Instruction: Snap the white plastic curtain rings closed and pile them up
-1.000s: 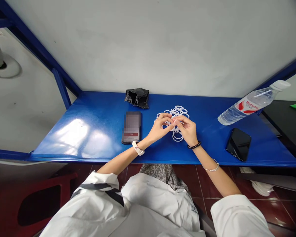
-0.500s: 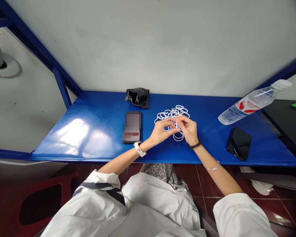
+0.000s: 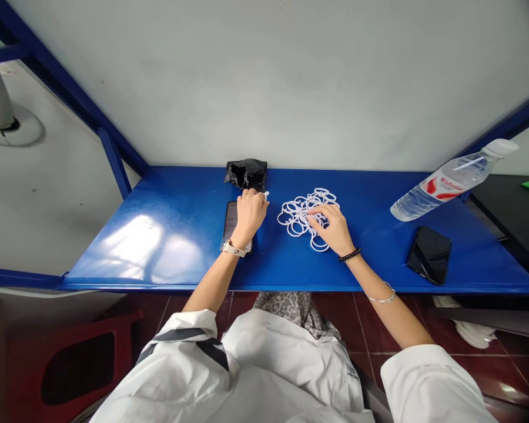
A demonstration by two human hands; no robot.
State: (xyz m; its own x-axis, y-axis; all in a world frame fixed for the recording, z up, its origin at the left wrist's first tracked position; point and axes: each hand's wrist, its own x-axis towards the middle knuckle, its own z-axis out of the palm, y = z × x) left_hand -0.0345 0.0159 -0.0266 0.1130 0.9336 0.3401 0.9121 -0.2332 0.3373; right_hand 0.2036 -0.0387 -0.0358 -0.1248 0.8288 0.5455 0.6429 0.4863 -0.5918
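Note:
My left hand [image 3: 250, 215] is closed above the upper part of a phone with a lit screen [image 3: 230, 217], close to the front of a torn black bag [image 3: 255, 169]. Beyond its fingertips pokes a small white end, apparently of a white ring [image 3: 267, 194]; the rest is hidden by the hand. A loose pile of thin white rings [image 3: 296, 228] lies on the blue table [image 3: 194, 229]. My right hand [image 3: 334, 231] reaches into this pile from the right, its thumb and fingertips pinched together on a ring near the middle.
A clear water bottle [image 3: 445, 185] with a white cap stands at the right. In front of it lies a dark phone [image 3: 429, 255]. Blue frame bars [image 3: 114, 161] and a pale wall [image 3: 268, 88] border the table. A red stool [image 3: 119, 352] is below left.
My hands have parted. The left has swung left and away from me, over the phone toward the black bag, with a white piece in it. The right stays at the ring pile.

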